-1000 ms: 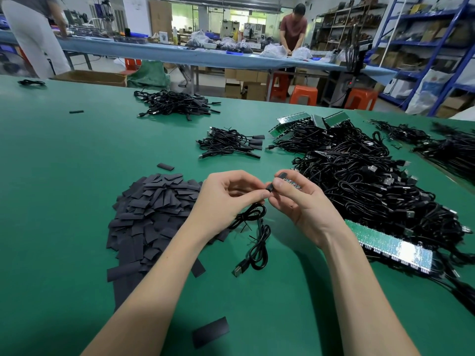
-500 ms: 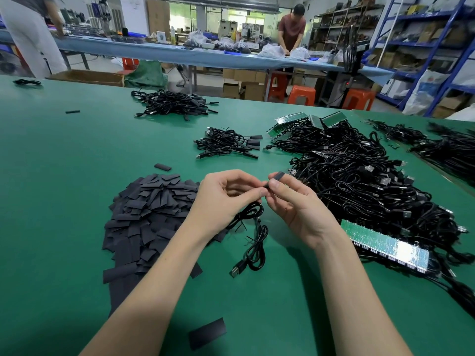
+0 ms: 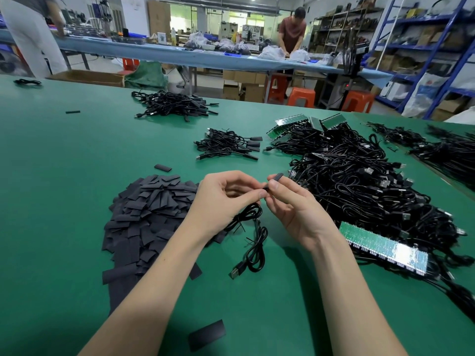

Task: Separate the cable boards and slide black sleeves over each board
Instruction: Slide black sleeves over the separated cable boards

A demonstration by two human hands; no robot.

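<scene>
**Two hands, one sleeve nearly home**

Two hands meet just right of the sleeve pile (image 3: 151, 214). Our left hand (image 3: 221, 199) pinches the cable (image 3: 253, 242) near its board, which is probably hidden inside the black sleeve (image 3: 276, 179) our right hand (image 3: 295, 206) pinches shut. If the sleeve snags, pushing could bend the board. Since a second ago, our right fingers have slid further up the sleeve.

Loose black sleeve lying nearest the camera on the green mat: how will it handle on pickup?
The black sleeve lies flat on the mat, so probably thin, light, hard to pinch. Likely floppy. It won't roll.
</scene>
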